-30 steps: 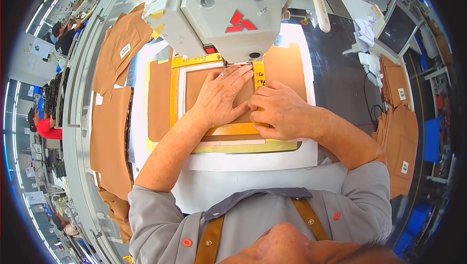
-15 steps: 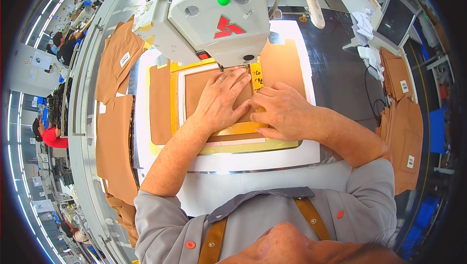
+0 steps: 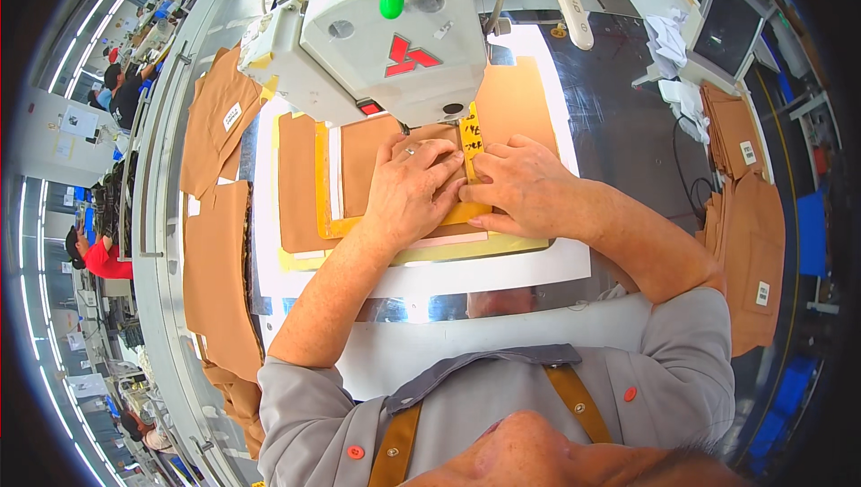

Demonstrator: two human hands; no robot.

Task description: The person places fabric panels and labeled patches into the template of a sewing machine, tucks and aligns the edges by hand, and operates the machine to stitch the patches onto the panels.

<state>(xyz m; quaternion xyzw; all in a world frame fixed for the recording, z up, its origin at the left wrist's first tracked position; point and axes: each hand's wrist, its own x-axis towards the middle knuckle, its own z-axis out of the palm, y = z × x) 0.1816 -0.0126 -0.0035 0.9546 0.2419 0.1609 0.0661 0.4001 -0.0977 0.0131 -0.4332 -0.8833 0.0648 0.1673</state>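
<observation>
Both hands press flat, holding nothing: the left hand [image 3: 408,189] on the brown fabric piece [image 3: 359,164] inside the yellow template [image 3: 325,184], the right hand [image 3: 525,186] on its edge. With fingertips so near the sewing machine head [image 3: 377,34], a slip could shift the piece or put them under the needle

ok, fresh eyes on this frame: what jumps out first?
The big white sewing machine head with a green knob fills the top centre. Right below it, the left hand and right hand press flat, side by side, on a brown fabric piece set in a yellow template frame. Stacks of brown cut pieces lie along the table's left.
</observation>
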